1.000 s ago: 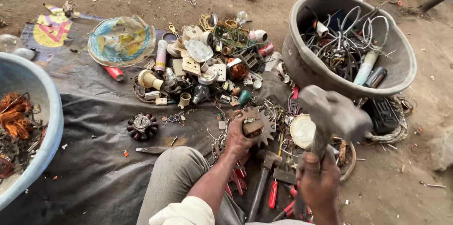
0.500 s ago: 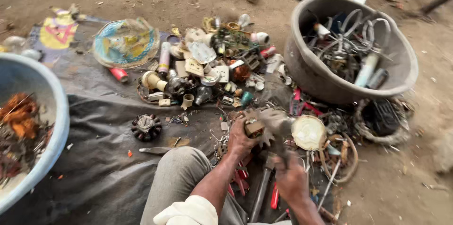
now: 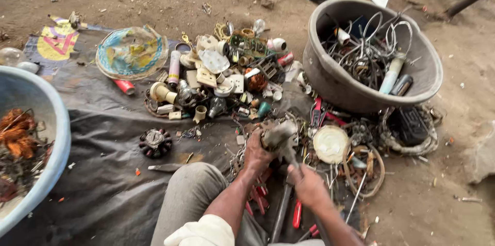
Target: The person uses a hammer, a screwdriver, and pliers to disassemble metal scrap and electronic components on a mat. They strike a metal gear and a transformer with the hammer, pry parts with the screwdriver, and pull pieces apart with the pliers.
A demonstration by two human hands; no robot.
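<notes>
Grey steel hammer (image 3: 281, 140) head is down on a small metal scrap part (image 3: 268, 133), low centre of frame, on the dark tarp (image 3: 103, 194). Left hand (image 3: 256, 152) has fingers curled around the part, pinning it at the tarp's edge; right hand (image 3: 308, 185) is clenched on the hammer handle, at 5 o'clock from the left. Part looks gear-like, but the hammer head covers most of it, so I can't tell if it has cracked open yet. Progress judged from the layout: grey basin (image 3: 330, 83) at 1 o'clock already holds a tangle of wire and tubes, blue tub (image 3: 49, 117) at 9 o'clock holds copper windings (image 3: 18, 137), so sorting is well along. Left to do: the mixed pile of sockets, plugs and fittings (image 3: 221, 78) at 11 o'clock looks unsorted, plus a round motor piece (image 3: 154, 143) at 9 o'clock from the hands, lying well apart from them. Red-handled tools (image 3: 296, 214) lie just beside the right wrist.
</notes>
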